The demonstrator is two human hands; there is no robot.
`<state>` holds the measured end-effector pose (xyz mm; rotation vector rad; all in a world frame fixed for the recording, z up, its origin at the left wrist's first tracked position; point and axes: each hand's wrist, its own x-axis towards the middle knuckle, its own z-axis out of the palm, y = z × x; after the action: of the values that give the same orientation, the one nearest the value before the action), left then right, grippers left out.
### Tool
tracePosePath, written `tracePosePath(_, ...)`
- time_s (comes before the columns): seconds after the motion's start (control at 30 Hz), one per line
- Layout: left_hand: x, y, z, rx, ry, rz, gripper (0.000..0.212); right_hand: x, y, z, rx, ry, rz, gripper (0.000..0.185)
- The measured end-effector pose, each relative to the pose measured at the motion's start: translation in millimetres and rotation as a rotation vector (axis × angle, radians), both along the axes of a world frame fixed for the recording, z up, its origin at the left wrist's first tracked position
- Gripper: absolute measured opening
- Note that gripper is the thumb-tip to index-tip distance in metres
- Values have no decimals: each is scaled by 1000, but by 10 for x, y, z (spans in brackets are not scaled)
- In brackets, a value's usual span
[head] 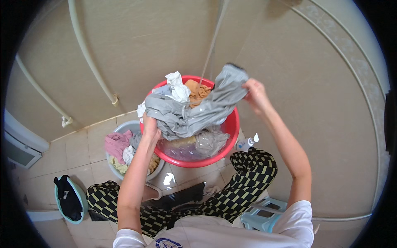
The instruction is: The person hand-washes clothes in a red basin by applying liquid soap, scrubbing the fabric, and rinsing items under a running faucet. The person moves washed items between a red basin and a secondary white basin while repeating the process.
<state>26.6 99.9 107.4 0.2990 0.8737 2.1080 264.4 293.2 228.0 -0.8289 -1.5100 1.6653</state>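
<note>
A wet grey garment (pixel 198 117) is stretched between my hands over a red plastic basin (pixel 201 164). My left hand (pixel 151 126) grips its left part near the basin's rim. Up at the right, my right hand (pixel 256 94) holds the other part by its raised, dark-edged end. Inside the basin, a pale garment (pixel 212 141) lies in sudsy water. Behind the grey cloth are white cloths (pixel 177 88) and an orange-brown cloth (pixel 197 93), the white ones partly over the rim. A thin stream or hose, I cannot tell which, runs down to the basin from above.
A grey basin (pixel 116 169) with pink, white and yellow clothes stands left of the red one. A teal basin (pixel 83 198) holds black cloth (pixel 69 198). At right are a pump bottle (pixel 244 144) and a light-blue plastic stool (pixel 263 214). Walls rise behind and at right.
</note>
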Motion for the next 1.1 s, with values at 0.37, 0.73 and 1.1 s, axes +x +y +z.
tracePosePath(0.37,310,-254,397,117,-91,-104,30,-465,-875,-1635,988,-989,404,109)
tracePosePath(0.73,-165,-56,882,171,-31,-9,35,-1309,-631,-1685,197,53,-100,47)
tracePosePath(1.1,-808,411,874,-193,977,414,40,-2015,120,-829,-364,645,344,38)
